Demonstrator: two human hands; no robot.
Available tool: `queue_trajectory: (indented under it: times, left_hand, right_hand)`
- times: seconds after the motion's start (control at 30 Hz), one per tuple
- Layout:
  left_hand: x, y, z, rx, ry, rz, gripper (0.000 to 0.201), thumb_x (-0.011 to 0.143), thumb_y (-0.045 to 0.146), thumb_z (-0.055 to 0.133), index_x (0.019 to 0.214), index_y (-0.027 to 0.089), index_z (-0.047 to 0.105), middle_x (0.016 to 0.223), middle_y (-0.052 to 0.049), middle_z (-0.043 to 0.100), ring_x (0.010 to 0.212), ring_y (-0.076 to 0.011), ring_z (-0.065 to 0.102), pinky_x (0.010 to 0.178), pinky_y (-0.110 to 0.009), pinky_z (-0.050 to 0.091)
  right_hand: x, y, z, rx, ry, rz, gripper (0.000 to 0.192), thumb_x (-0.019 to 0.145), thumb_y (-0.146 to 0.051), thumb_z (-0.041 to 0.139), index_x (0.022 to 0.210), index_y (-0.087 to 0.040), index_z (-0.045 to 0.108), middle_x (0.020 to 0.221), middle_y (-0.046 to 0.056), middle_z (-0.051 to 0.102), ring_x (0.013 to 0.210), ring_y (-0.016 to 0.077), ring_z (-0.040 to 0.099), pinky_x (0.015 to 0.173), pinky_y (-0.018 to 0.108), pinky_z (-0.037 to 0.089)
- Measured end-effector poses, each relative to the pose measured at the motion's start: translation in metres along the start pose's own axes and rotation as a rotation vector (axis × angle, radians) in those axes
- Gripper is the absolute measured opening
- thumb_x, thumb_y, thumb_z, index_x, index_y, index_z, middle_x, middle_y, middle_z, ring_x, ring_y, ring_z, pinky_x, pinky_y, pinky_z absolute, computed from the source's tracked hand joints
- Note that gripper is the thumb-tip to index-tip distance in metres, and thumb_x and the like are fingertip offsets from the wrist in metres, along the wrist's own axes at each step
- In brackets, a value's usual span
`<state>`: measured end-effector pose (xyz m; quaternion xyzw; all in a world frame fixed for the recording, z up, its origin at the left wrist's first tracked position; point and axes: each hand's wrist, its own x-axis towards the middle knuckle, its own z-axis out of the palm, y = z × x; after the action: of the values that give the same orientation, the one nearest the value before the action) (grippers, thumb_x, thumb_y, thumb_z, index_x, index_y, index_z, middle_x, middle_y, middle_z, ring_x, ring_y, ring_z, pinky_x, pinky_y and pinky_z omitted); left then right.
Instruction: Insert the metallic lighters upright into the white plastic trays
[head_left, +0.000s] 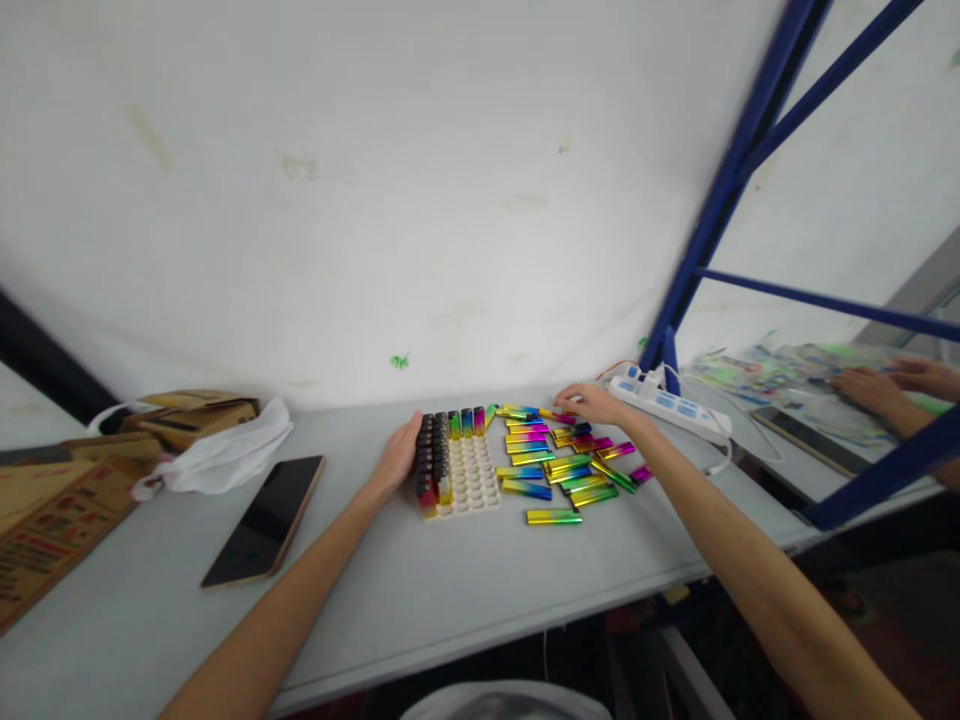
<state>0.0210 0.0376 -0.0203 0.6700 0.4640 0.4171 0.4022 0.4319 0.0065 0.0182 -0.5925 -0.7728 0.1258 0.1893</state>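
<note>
A white tray with rows of round holes (474, 490) lies in the middle of the table. Black-topped lighters (431, 450) stand upright along its left side, and a few shiny multicoloured ones (466, 422) fill part of the far row. My left hand (400, 455) is closed against the tray's left side, its fingers partly hidden. Many metallic rainbow-coloured lighters (568, 468) lie loose to the right of the tray. At the far edge of this pile, my right hand (592, 403) pinches down on a pink-and-yellow lighter (556, 415).
A smartphone (264, 520) lies left of the tray. Beyond it are a white plastic bag (225, 455) and cardboard boxes (67, 510). A white power strip (671, 405) with cables sits beside a blue metal frame (697, 240). Another person's hands (874, 390) show at far right.
</note>
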Motion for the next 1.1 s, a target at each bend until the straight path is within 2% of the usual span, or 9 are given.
queue_trajectory:
  times: [0.1,0.27,0.4,0.53,0.67,0.87,0.97,1.1]
  left_hand:
    - [0.001,-0.002,0.000,0.006,0.014,-0.004,0.083,0.080,0.093,0.038,0.082,0.018,0.071,0.087,-0.009,0.077,0.095,-0.0306,0.068,0.097,-0.042,0.052]
    - [0.000,0.000,0.001,0.002,0.001,-0.004,0.084,0.078,0.095,0.038,0.082,0.017,0.071,0.086,-0.009,0.078,0.097,-0.0316,0.067,0.100,-0.044,0.051]
    - [0.000,0.005,0.001,0.009,0.005,-0.002,0.086,0.075,0.096,0.039,0.080,0.017,0.072,0.083,-0.009,0.077,0.093,-0.0315,0.067,0.098,-0.044,0.052]
    - [0.001,0.006,0.000,0.025,0.025,-0.009,0.088,0.070,0.100,0.040,0.078,0.018,0.071,0.081,-0.009,0.077,0.091,-0.0320,0.067,0.096,-0.045,0.052]
    - [0.002,0.003,0.000,0.020,0.023,-0.003,0.085,0.073,0.098,0.039,0.077,0.018,0.071,0.080,-0.008,0.076,0.088,-0.0307,0.067,0.096,-0.045,0.053]
    - [0.001,0.002,0.000,0.017,0.011,-0.012,0.086,0.078,0.095,0.038,0.083,0.017,0.074,0.083,-0.008,0.077,0.090,-0.0310,0.068,0.096,-0.044,0.052]
    - [0.001,0.003,0.000,0.028,0.010,-0.004,0.089,0.077,0.096,0.037,0.085,0.016,0.074,0.085,-0.009,0.078,0.093,-0.0325,0.068,0.097,-0.045,0.052]
    - [0.003,0.001,-0.001,0.023,0.002,-0.005,0.090,0.077,0.097,0.037,0.086,0.015,0.075,0.085,-0.010,0.078,0.095,-0.0333,0.068,0.097,-0.045,0.052]
  right_hand:
    - [-0.011,0.012,-0.010,0.018,0.104,0.044,0.034,0.101,-0.032,0.051,0.113,-0.016,0.078,0.122,0.014,0.076,0.113,0.0271,0.070,0.100,0.039,0.054]
    - [-0.039,0.030,-0.024,0.068,0.170,0.046,0.032,0.099,-0.032,0.052,0.110,-0.017,0.079,0.116,0.013,0.077,0.108,0.0274,0.071,0.095,0.041,0.057]
    - [-0.058,0.024,-0.018,0.048,0.098,-0.041,0.034,0.093,-0.041,0.063,0.115,-0.019,0.078,0.120,0.012,0.076,0.112,0.0300,0.069,0.100,0.042,0.055]
    - [-0.065,0.013,-0.006,0.018,0.027,-0.089,0.033,0.090,-0.039,0.067,0.114,-0.019,0.079,0.125,0.013,0.074,0.114,0.0308,0.068,0.107,0.044,0.049]
    - [-0.065,0.016,-0.006,0.003,0.092,-0.045,0.033,0.091,-0.043,0.066,0.110,-0.019,0.079,0.121,0.013,0.075,0.111,0.0306,0.069,0.104,0.043,0.051]
    - [-0.080,0.038,-0.026,-0.073,0.285,0.045,0.034,0.094,-0.048,0.063,0.101,-0.019,0.080,0.110,0.014,0.077,0.109,0.0332,0.069,0.101,0.046,0.052]
    - [-0.091,0.046,-0.026,-0.097,0.295,0.065,0.033,0.093,-0.046,0.063,0.099,-0.019,0.080,0.108,0.014,0.077,0.106,0.0327,0.070,0.099,0.046,0.053]
    - [-0.098,0.047,-0.014,-0.114,0.268,0.032,0.032,0.092,-0.046,0.064,0.096,-0.019,0.081,0.105,0.013,0.078,0.104,0.0324,0.070,0.099,0.046,0.054]
